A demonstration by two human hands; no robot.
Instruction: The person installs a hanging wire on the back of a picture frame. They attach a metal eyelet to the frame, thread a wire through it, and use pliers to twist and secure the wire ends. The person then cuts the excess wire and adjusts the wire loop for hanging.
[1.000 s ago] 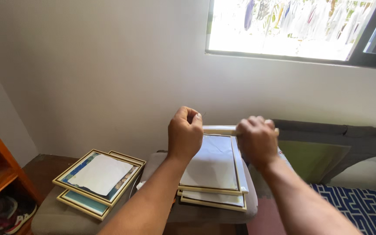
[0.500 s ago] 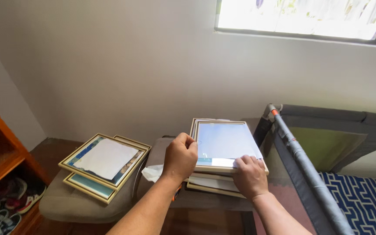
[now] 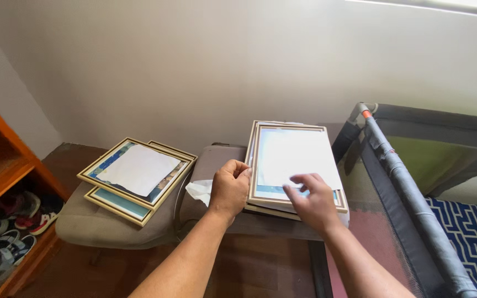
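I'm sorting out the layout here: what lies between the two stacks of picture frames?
In the head view, a crumpled white tissue on the grey cushion, with the left hand beside it.

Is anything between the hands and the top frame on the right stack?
Nothing visible. The left hand grips the left edge of the top frame, and the right hand lies on its glass near the front edge. A crumpled tissue sits just left, clear of both.

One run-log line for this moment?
left hand: grips top frame edge | right hand: flat on its glass | second frame stack: left cushion
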